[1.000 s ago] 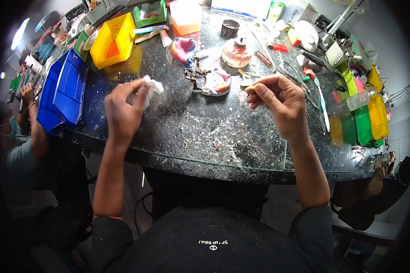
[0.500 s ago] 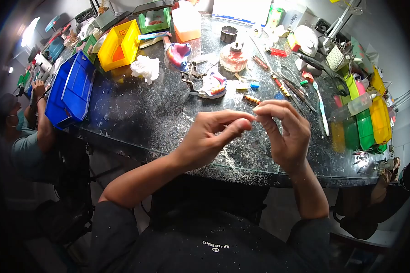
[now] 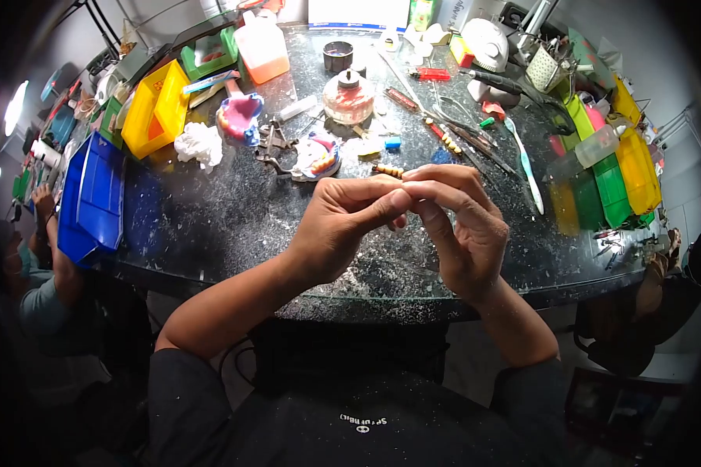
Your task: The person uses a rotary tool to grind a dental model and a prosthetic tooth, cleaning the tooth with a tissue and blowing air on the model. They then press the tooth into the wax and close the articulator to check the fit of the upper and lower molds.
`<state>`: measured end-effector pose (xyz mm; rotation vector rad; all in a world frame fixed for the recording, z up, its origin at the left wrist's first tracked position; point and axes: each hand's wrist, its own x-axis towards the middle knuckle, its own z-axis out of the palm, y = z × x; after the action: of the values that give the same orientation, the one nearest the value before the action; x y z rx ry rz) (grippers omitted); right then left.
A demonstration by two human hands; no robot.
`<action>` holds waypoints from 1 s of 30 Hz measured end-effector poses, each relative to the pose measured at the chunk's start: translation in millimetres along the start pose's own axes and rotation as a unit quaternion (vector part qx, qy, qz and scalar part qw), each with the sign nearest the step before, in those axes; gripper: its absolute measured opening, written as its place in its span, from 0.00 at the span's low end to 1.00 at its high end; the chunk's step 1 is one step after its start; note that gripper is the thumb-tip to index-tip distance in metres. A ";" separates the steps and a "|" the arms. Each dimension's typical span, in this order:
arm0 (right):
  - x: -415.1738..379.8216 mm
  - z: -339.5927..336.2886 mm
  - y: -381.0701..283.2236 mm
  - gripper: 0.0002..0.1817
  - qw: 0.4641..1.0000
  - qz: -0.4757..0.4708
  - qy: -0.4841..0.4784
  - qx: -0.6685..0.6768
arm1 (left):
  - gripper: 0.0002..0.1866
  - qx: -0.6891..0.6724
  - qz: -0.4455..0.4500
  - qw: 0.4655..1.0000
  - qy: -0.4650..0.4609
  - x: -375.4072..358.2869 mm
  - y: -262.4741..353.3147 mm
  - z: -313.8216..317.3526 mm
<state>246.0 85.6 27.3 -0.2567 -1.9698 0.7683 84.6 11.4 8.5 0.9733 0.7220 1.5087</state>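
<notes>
My left hand (image 3: pixel 339 229) and my right hand (image 3: pixel 469 233) meet over the front of the bench, thumbs and fingertips pinched together. Whatever lies between the fingertips is too small and covered to make out. Just behind the fingers is a short strip of artificial teeth (image 3: pixel 388 170). Farther back to the left, a dental cast with pink wax and teeth (image 3: pixel 317 158) rests by a dark metal articulator (image 3: pixel 275 146). A second cast with pink and blue wax (image 3: pixel 240 119) stands beyond it. A glass spirit lamp (image 3: pixel 348 100) sits behind the hands.
Blue (image 3: pixel 92 198) and yellow bins (image 3: pixel 154 109) stand on the left, near crumpled white tissue (image 3: pixel 199 146). A toothbrush (image 3: pixel 526 167), a handpiece (image 3: pixel 500 82) and a squeeze bottle (image 3: pixel 600 148) lie to the right. White debris covers the bench edge (image 3: pixel 366 307). Another person (image 3: pixel 47 272) sits at far left.
My view has turned slightly, so the bench things appear farther left. My two hands have come closer, with their fingertips now overlapping.
</notes>
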 end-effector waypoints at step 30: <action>60.3 -124.6 170.1 0.10 0.895 0.185 -0.243 -0.324 | 0.07 0.149 0.049 0.986 0.050 -0.4 9.8 -37.1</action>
<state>298.3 297.7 7.6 -0.9340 -2.6661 0.3893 47.3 12.2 -0.4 1.1771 1.0049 1.5721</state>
